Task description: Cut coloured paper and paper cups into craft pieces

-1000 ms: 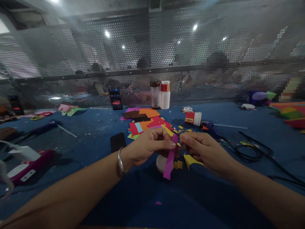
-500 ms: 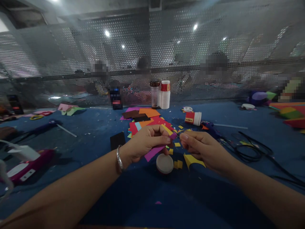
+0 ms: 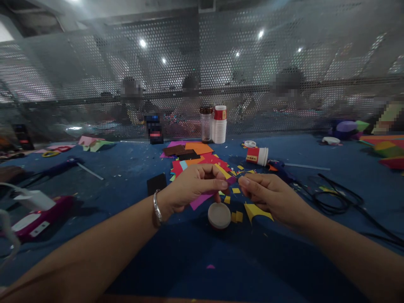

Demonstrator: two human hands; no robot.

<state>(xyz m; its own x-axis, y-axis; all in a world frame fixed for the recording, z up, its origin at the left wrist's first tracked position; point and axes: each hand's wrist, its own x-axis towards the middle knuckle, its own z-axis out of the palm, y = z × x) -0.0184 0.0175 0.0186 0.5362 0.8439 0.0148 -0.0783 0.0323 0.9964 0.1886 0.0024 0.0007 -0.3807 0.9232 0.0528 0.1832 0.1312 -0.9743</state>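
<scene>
My left hand (image 3: 202,185), with a silver bangle at its wrist, pinches a piece of purple paper (image 3: 201,200). A yellow paper strip (image 3: 222,171) shows at its index finger; whether it is gripped or lies behind, I cannot tell. Close to the purple tip, my right hand (image 3: 268,191) is closed in a pinch, thumb against fingers. Something thin and dark seems to stick out there, too small to name. Below the hands stands a round pale-topped piece (image 3: 219,215) with a reddish lower edge. Small yellow paper squares (image 3: 239,216) and a larger yellow cut-out (image 3: 257,211) lie beside it.
Coloured paper sheets (image 3: 198,148) are piled beyond my hands, near a jar (image 3: 206,126) and stacked paper cups (image 3: 219,131). A red-and-white cup (image 3: 257,156) lies tipped beside a blue glue gun (image 3: 282,171). Black cable (image 3: 337,197) loops at right; a magenta power strip (image 3: 47,219) lies left.
Both hands stay almost in place. The purple paper's tip between them has tilted slightly. The whole view has shifted a little.
</scene>
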